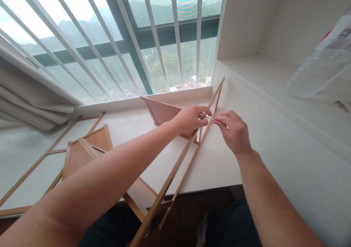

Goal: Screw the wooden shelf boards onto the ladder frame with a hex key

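Left hand (pixel 195 118): I see it closed on the wooden frame, thumb and fingers curled about the rail joint, close to the tool's tip.
Right hand (pixel 233 131): gripping a thin metal tool (pixel 210 118) between thumb and fingers; the tip points left, at the joint. The exact tool type I cannot tell.
Wooden frame (pixel 176 170): tilted, two long rails side by side; one end lies toward the window ledge's (pixel 216 166) far right corner, the other projects past the near edge.
Brown panel (pixel 164 111): near the far edge, standing at a slant, partly hidden behind my left hand.
Flat frame (pixel 27 174): lies along the left part of the ledge, from the near edge toward the far edge.
Wooden boards (pixel 78 159): left of centre, overlapping the flat frame, partly covered by my left forearm.
Right-hand shelf (pixel 263 71): carries a clear plastic bottle (pixel 319 69); small metal pieces (pixel 342 106) lie just beside it.
Window bars (pixel 177 38): white, beyond the ledge's far edge.
Curtain (pixel 30 89): grey, gathered at the far left corner.
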Demonstrator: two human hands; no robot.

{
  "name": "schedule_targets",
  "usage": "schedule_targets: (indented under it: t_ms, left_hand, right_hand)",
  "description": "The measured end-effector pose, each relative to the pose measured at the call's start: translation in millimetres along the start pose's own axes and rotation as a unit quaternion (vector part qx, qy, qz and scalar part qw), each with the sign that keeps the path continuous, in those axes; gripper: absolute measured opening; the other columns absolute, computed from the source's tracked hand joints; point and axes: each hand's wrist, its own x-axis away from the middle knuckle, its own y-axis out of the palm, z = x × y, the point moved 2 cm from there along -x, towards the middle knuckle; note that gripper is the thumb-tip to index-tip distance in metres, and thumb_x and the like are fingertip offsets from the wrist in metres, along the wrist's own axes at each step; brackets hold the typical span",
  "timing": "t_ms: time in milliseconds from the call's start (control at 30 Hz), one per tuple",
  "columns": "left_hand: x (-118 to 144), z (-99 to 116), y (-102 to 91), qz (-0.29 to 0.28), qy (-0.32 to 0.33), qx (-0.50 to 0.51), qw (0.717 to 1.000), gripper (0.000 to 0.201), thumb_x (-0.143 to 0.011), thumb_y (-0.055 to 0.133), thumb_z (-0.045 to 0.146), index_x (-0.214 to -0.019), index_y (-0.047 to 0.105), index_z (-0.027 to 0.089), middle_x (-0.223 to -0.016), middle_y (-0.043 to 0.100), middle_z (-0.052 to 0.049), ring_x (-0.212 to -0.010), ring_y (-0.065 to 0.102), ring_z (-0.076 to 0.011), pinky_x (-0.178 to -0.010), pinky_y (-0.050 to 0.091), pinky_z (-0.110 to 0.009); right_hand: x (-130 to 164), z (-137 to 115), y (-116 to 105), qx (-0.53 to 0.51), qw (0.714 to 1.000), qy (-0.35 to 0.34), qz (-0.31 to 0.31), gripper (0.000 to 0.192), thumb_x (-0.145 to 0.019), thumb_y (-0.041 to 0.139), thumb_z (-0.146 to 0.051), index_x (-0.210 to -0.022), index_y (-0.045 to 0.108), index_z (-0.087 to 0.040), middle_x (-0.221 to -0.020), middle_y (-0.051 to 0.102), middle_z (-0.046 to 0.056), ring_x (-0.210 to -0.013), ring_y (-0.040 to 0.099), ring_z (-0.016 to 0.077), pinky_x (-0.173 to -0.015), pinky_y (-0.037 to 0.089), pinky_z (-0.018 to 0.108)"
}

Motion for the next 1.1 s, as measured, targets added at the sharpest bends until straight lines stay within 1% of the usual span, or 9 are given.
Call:
schedule_targets:
  t_ms: [167,233,333,433,600,733,800,933,1100]
  left_hand:
    - [0.3,0.0,0.0,0.0,0.002,0.002,1.0,0.025,-0.08,0.057,0.027,-0.1,0.072,0.023,-0.064,0.054,0.005,-0.065,0.049,-0.0127,-0.068,0.036,-0.026]
    - [0.2,-0.5,0.3,0.001,0.002,0.0,1.0,0.025,-0.081,0.057,0.028,-0.1,0.072,0.024,-0.064,0.053,0.005,-0.065,0.048,-0.0128,-0.068,0.036,-0.026]
    - [0.1,-1.5,0.5,0.001,0.002,0.003,1.0,0.026,-0.081,0.056,0.029,-0.101,0.072,0.024,-0.062,0.052,0.005,-0.065,0.048,-0.0129,-0.068,0.036,-0.026]
    - [0.7,-2.0,0.3,0.0,0.001,0.008,1.0,0.027,-0.08,0.057,0.03,-0.102,0.072,0.024,-0.064,0.054,0.005,-0.067,0.049,-0.0135,-0.069,0.037,-0.026]
    - [1.1,-1.8,-0.2,-0.001,0.003,0.005,1.0,0.026,-0.081,0.056,0.029,-0.101,0.072,0.025,-0.063,0.053,0.005,-0.066,0.049,-0.0138,-0.07,0.038,-0.027]
    - [0.1,-2.2,-0.1,-0.003,0.008,-0.006,1.0,0.026,-0.081,0.055,0.028,-0.101,0.071,0.025,-0.061,0.052,0.006,-0.063,0.047,-0.0135,-0.07,0.038,-0.027]
    - [-0.2,-2.3,0.0,-0.002,0.012,-0.011,1.0,0.026,-0.081,0.055,0.028,-0.101,0.071,0.025,-0.06,0.051,0.006,-0.063,0.047,-0.0135,-0.07,0.038,-0.027]
    - [0.1,-2.3,0.0,-0.001,0.014,-0.013,1.0,0.026,-0.081,0.055,0.028,-0.101,0.071,0.024,-0.061,0.052,0.006,-0.063,0.047,-0.0134,-0.07,0.038,-0.027]
    - [0.8,-1.3,-0.6,-0.003,0.007,-0.007,1.0,0.026,-0.08,0.055,0.028,-0.101,0.071,0.024,-0.064,0.054,0.005,-0.063,0.048,-0.0133,-0.069,0.038,-0.027]
  right_hand:
    - [1.9,4.9,3.0,-0.019,1.0,0.006,0.001,0.019,-0.098,0.058,-0.036,-0.095,0.072,-0.024,-0.092,0.071,0.007,-0.087,0.065,0.0232,-0.081,0.052,0.039]
    - [3.8,7.4,4.7,-0.034,0.999,0.004,0.006,0.018,-0.097,0.061,-0.037,-0.1,0.072,-0.024,-0.094,0.073,0.007,-0.086,0.065,0.0228,-0.077,0.053,0.037]
    - [6.4,9.5,6.3,-0.055,0.998,0.005,0.006,0.022,-0.096,0.063,-0.037,-0.111,0.071,-0.023,-0.098,0.073,0.007,-0.083,0.064,0.0215,-0.071,0.053,0.035]
    - [7.6,10.4,5.3,-0.053,0.999,0.01,-0.001,0.026,-0.098,0.06,-0.037,-0.119,0.069,-0.025,-0.097,0.072,0.007,-0.085,0.065,0.0213,-0.074,0.054,0.036]
    - [8.0,14.2,2.3,-0.036,0.999,0.003,-0.001,0.027,-0.099,0.059,-0.034,-0.122,0.069,-0.025,-0.098,0.071,0.007,-0.088,0.065,0.022,-0.078,0.055,0.038]
    - [7.9,15.9,2.9,-0.037,0.999,0.007,0.0,0.025,-0.098,0.059,-0.035,-0.118,0.071,-0.026,-0.101,0.071,0.008,-0.092,0.066,0.0234,-0.083,0.054,0.039]
    - [7.7,15.4,3.9,-0.043,0.999,0.008,0.006,0.022,-0.098,0.06,-0.036,-0.113,0.072,-0.025,-0.1,0.071,0.008,-0.092,0.066,0.0233,-0.083,0.054,0.039]
    - [8.4,15.4,7.2,-0.073,0.997,0.03,0.01,0.021,-0.098,0.06,-0.037,-0.097,0.075,-0.023,-0.091,0.068,0.006,-0.085,0.064,0.0212,-0.076,0.052,0.035]
    - [11.9,17.8,11.3,-0.135,0.985,0.104,-0.006,0.025,-0.096,0.062,-0.043,-0.093,0.075,-0.022,-0.081,0.065,0.003,-0.071,0.061,0.0179,-0.065,0.049,0.032]
